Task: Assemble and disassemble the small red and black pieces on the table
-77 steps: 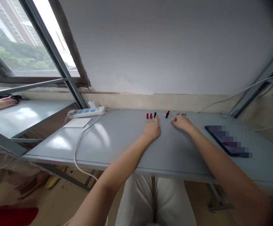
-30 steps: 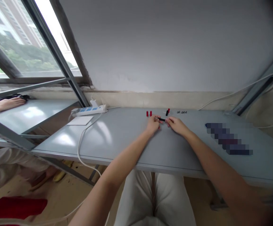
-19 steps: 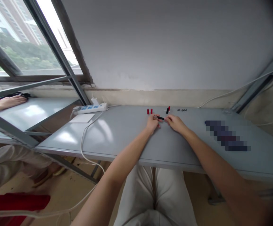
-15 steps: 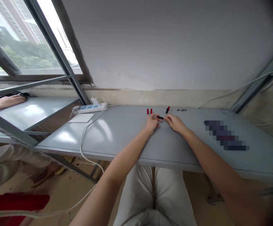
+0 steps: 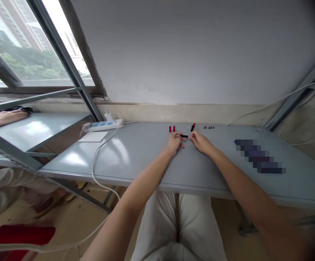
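Hands meet near the tabletop's far edge: black plug (image 5: 185, 136) is pinched end-to-end between left hand (image 5: 174, 142) and right hand (image 5: 200, 141), steadied for fitting; red caps (image 5: 171, 128) are stood behind.

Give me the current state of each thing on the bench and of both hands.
left hand: pinching one end of the small black piece
right hand: pinching its other end
small black piece: held level between both hands, just above the table
two red pieces: standing upright, side by side, untouched
black and red pair: resting behind the hands, untouched
power strip: lying flat, one white plug in
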The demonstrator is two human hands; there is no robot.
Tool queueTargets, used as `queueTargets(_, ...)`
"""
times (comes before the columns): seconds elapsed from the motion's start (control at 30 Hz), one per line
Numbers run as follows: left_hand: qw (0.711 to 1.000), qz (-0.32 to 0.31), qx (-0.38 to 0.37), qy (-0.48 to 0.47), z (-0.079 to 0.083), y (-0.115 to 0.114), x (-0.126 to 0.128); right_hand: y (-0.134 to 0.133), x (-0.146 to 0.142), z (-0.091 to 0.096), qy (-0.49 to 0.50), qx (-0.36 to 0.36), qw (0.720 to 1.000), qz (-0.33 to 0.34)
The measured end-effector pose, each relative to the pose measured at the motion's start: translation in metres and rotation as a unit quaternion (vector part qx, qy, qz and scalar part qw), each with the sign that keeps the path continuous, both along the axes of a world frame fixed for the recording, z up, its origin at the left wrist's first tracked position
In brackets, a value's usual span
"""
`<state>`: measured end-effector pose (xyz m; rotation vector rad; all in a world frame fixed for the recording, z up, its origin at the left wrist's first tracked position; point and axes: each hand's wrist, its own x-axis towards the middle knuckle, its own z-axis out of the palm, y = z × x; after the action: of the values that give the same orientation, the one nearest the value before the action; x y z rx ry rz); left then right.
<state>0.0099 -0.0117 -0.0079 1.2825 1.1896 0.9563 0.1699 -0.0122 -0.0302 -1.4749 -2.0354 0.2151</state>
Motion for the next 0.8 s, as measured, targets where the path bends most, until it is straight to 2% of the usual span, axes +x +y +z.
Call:
queueTargets(0.13,1.0,-0.004,0.001,-0.018,-0.0012,0.0007,0.0001,0.0005,0.0007,-0.0006,0.014,0.0,1.0,-0.005)
queueTargets(0.33,1.0,-0.006,-0.002,-0.002,-0.0015,0.0004,0.0008,0.0008,0.0011,0.0018,-0.016,-0.036,0.999,0.021)
queueTargets(0.6,0.999,-0.003,-0.014,-0.036,-0.0012,-0.0012,0.0008,-0.0013,0.0047,0.0034,-0.007,0.035,0.999,0.036)
queueTargets(0.8,0.999,-0.019,-0.006,-0.038,-0.0026,0.0001,0.0023,-0.0013,0.0087,0.0036,-0.065,0.085,0.994,-0.019)
